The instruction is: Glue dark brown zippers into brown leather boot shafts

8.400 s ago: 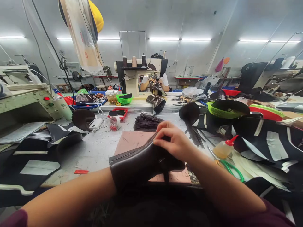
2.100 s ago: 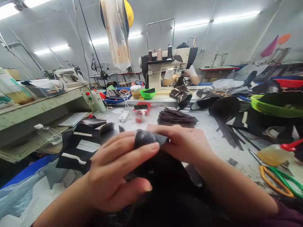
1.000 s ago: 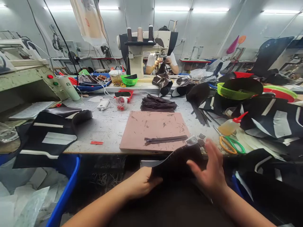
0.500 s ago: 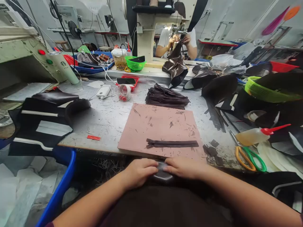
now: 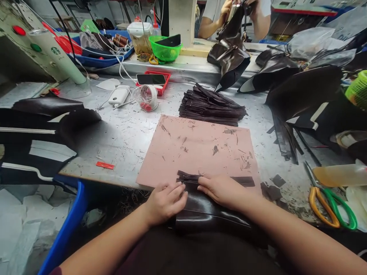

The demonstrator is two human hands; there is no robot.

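Observation:
A shiny dark brown leather piece [image 5: 203, 206] hangs over the table's front edge toward my body, its upper edge along the zipper. My left hand [image 5: 166, 202] is closed at the upper left corner of this leather, fingers curled. My right hand [image 5: 222, 190] has its fingers closed at the leather's upper edge and covers the middle of the zipper. The dark zipper [image 5: 243, 181] lies across the front of a pink board [image 5: 197, 147]; its left end shows between my hands. Whether the fingers also pinch the zipper is hidden.
Behind the board lies a pile of dark zippers [image 5: 212, 107]. Scissors [image 5: 329, 206] and a glue bottle [image 5: 338, 175] are at right. Leather pieces [image 5: 37, 141] lie left, above a blue bin [image 5: 65, 229]. A co-worker's arms [image 5: 212, 25] show beyond the machine.
My hands have come up with the leather from below the table edge to the zipper. My right hand now rests over the zipper. The view has tilted down and closer.

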